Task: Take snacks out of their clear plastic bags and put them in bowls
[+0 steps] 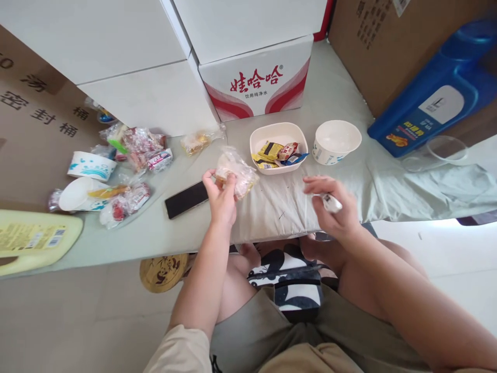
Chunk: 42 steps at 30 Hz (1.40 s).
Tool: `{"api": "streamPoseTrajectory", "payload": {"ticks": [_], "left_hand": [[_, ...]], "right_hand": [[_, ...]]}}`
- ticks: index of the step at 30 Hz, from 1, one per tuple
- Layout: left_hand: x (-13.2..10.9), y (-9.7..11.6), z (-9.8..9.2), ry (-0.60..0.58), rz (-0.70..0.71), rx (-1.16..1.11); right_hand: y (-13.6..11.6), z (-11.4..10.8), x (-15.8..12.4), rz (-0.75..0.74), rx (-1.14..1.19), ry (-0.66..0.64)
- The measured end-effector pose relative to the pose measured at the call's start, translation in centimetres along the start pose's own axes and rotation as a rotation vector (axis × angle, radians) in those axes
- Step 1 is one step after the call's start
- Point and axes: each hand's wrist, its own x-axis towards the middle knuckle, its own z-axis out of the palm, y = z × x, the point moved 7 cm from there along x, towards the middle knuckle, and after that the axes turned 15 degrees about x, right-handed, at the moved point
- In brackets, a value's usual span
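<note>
My left hand (222,197) is closed on a crinkled clear plastic bag (236,173) with something pale and yellowish inside, raised over the near part of the table. My right hand (336,204) curls around a small white object (331,202) with dark marks; its kind is unclear. A thin pale strand seems to hang below those fingertips. Beyond the hands, a white square bowl (257,135) contains several yellow, red and blue snack packets (274,151). Right of it stands a white paper bowl (337,142), nearer my right hand.
A black phone (185,201) lies beside my left hand. Wrapped snacks (142,147) and paper bowls (91,166) crowd the left. A yellow jug (39,241) is at the left edge, a blue bottle (435,98) at right. Cartons (258,80) line the back.
</note>
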Motion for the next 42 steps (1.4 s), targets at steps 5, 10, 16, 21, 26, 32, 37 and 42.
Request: {"api": "streamPoseTrajectory", "payload": {"ticks": [5, 10, 16, 21, 26, 32, 37, 42], "left_hand": [[-2.2, -0.5, 3.0, -0.263, 0.184, 0.423], [-1.2, -0.6, 3.3, -0.191, 0.3, 0.736], [-0.3, -0.1, 2.1, -0.175, 0.333, 0.575], [0.3, -0.6, 1.0, -0.191, 0.226, 0.715], [2.1, -0.6, -1.8, -0.016, 0.065, 0.537], [2.0, 0.8, -1.4, -0.098, 0.13, 0.392], [1.3, -0.2, -0.3, -0.335, 0.0, 0.563], [-0.4, -1.1, 1.7, -0.676, 0.227, 0.922]], "right_hand": [[4.4, 1.5, -0.5, 0.467, -0.413, -0.342], [6.9, 1.8, -0.6, 0.523, -0.613, -0.347], [4.2, 2.4, -0.7, 0.262, -0.305, -0.301], [3.1, 5.4, -2.1, 0.185, -0.201, -0.592], [4.3, 2.3, -0.5, 0.268, -0.254, -0.218], [1.3, 0.0, 0.4, 0.227, 0.147, -0.173], [0.7, 4.6, -2.8, 0.564, 0.336, -0.751], [3.4, 5.5, -3.1, 0.522, -0.289, -0.67]]}}
